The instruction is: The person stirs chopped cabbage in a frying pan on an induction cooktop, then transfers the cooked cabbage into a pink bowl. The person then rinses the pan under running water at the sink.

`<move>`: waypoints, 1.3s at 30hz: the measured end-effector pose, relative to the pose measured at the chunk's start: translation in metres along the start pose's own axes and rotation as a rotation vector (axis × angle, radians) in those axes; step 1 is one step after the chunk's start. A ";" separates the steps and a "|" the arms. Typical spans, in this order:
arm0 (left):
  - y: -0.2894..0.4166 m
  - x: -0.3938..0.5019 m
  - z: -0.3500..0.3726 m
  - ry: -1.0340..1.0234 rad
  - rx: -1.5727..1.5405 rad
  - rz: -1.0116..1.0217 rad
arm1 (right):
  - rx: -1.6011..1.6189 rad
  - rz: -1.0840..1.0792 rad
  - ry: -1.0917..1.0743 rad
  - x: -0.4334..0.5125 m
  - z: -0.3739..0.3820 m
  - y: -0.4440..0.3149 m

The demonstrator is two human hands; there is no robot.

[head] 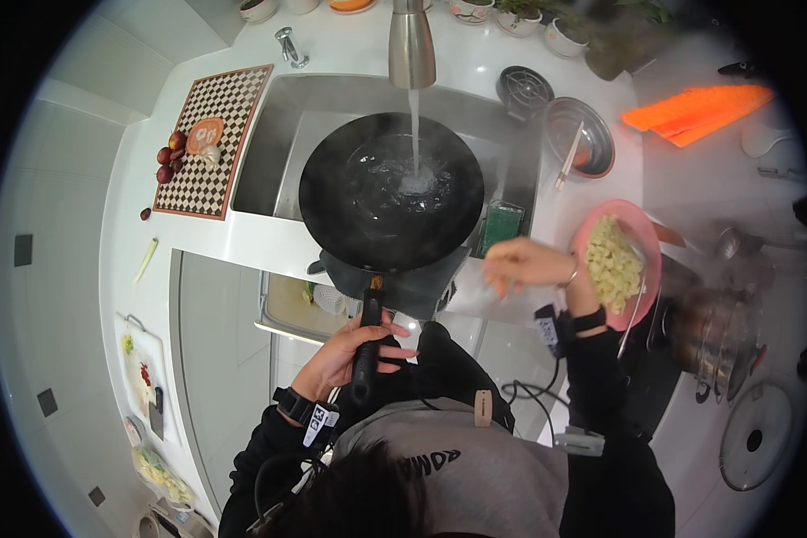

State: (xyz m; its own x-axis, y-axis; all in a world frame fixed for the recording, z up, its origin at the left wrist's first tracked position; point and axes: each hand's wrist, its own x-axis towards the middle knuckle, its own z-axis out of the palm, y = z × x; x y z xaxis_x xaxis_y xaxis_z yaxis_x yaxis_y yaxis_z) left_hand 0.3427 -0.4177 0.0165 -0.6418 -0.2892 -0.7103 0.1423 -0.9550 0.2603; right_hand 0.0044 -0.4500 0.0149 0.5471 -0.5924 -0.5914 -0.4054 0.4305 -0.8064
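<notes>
My left hand holds the black handle of a dark wok, its thumb over the grip and some fingers spread beneath. The wok lies over the front edge of the steel sink, with water in it. Above it, a metal faucet pours a stream into the wok. To the right of the wok, my right hand hangs in the air, slightly blurred, fingers loosely bent, holding nothing that I can see. A dark grey cloth drapes over the counter edge below the wok.
On the right are a pink bowl of chopped pale green vegetable, a steel bowl with chopsticks, a steaming pot and a glass lid. A green sponge sits in a rack. At left lie a checkered mat and a cutting board with a knife.
</notes>
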 end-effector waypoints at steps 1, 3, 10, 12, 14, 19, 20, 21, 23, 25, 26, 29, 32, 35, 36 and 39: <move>0.001 0.000 0.000 0.039 0.029 -0.015 | 0.001 0.052 0.086 -0.003 -0.015 0.002; -0.008 0.002 0.006 0.071 -0.092 0.055 | -0.046 0.136 0.268 -0.003 -0.043 0.009; -0.009 0.002 0.010 -0.006 -0.252 0.107 | -0.403 0.319 0.345 0.085 -0.105 0.053; -0.011 0.003 0.010 0.025 -0.243 0.104 | -0.468 0.279 0.369 0.114 -0.118 0.074; -0.012 0.003 0.010 0.053 -0.222 0.112 | -0.559 0.329 0.350 0.146 -0.137 0.099; -0.009 0.001 0.010 0.062 -0.204 0.111 | -0.864 0.300 0.239 0.214 -0.185 0.167; -0.008 0.001 0.010 0.088 -0.198 0.092 | -0.864 0.319 0.233 0.222 -0.189 0.176; -0.008 0.000 0.011 0.099 -0.195 0.083 | -0.860 0.340 0.235 0.227 -0.190 0.185; -0.007 0.000 0.011 0.110 -0.205 0.067 | -0.863 0.375 0.247 0.232 -0.185 0.197; -0.006 0.000 0.012 0.092 -0.235 0.065 | -0.876 0.402 0.259 0.233 -0.176 0.205; -0.005 -0.001 0.012 0.083 -0.271 0.056 | -0.877 0.409 0.268 0.232 -0.171 0.206; -0.005 -0.002 0.014 0.098 -0.267 0.065 | -0.896 0.423 0.298 0.228 -0.159 0.205; -0.005 -0.003 0.016 0.122 -0.226 0.081 | -0.913 0.417 0.335 0.218 -0.155 0.191; -0.003 -0.003 0.014 0.096 -0.213 0.070 | -0.937 0.395 0.383 0.198 -0.151 0.160; -0.004 -0.004 0.013 0.101 -0.207 0.072 | -0.945 0.383 0.412 0.191 -0.150 0.147; -0.005 -0.004 0.008 0.068 -0.216 0.078 | -0.992 0.300 0.575 0.167 -0.148 0.106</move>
State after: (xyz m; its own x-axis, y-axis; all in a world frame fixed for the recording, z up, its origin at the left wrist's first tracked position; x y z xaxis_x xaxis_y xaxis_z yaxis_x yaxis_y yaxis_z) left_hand 0.3382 -0.4109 0.0235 -0.5711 -0.3594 -0.7380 0.3519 -0.9194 0.1754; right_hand -0.0561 -0.6040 -0.1683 0.0262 -0.8858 -0.4633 -0.9908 0.0386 -0.1298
